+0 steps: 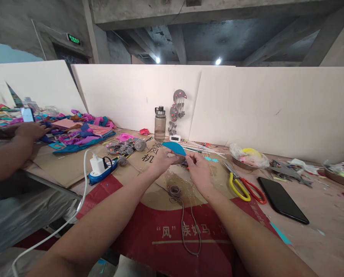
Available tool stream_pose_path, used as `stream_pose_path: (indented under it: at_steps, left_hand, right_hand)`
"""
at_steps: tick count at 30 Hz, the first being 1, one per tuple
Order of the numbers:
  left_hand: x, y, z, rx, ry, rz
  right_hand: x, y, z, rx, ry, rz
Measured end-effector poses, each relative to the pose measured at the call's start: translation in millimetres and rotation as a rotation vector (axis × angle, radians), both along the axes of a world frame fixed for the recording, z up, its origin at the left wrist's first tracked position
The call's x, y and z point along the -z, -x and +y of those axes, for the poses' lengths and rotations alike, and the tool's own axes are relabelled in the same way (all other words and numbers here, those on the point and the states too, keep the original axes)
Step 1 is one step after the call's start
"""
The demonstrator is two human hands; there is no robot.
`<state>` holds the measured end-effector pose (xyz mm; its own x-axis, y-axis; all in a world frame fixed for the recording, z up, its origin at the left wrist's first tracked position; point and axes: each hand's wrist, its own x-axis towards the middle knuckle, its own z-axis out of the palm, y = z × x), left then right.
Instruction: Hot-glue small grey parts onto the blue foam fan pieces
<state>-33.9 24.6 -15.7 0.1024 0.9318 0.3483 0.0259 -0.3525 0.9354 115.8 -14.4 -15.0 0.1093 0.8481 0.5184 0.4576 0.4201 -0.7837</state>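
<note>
A blue felt piece with a curved upper edge is held up over the cardboard between both hands. My left hand pinches it from the left and below. At its right end, the thumb and fingers of my right hand are closed on the edge. Whether a needle or thread is also between those fingers is too small to tell. Below the hands, a coil of grey cord lies on the cardboard, with a long loop trailing toward me. Small light-blue flower cut-outs lie just beyond my right hand.
Scissors and a black phone lie at right. Behind stand a bottle, a small clock and a grey moon-shaped hanging. A blue power strip and felt scraps are left, beside another person's arm.
</note>
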Motion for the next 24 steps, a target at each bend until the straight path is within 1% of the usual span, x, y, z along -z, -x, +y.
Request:
stream_pose_path:
  at_steps: [1,3,5,7,10,14,20,24]
  left_hand:
    - [-0.3,1,0,-0.009,-0.009,0.036]
    - [-0.4,0,-1,0.047,0.011,0.033]
    - [-0.7,-3,-4,0.149,0.090,-0.067]
    - [-2.1,-5,-7,0.202,0.160,-0.158]
    - [-5.4,-6,-12,0.198,0.197,-0.229]
    - [-7.9,-6,-12,0.204,0.185,-0.318]
    - [-8.8,-5,-12,0.169,0.199,-0.346]
    - [-9.0,-4,-13,0.191,0.198,-0.347]
  right_hand:
    - [-0.2,0,0,0.002,-0.005,-0.011]
    - [-0.6,-2,0,0.007,-0.015,-0.023]
    - [-0.8,-3,1,0.013,-0.020,-0.018]
    - [-1.0,-4,2,0.018,-0.019,-0.016]
    - [-1.6,-2,2,0.011,-0.013,-0.008]
    - [-2.5,0,0,0.008,-0.010,0.021]
    - [-2.0,-1,0,0.028,-0.050,-0.010]
    - [-2.0,-2,-1,0.009,-0.060,-0.024]
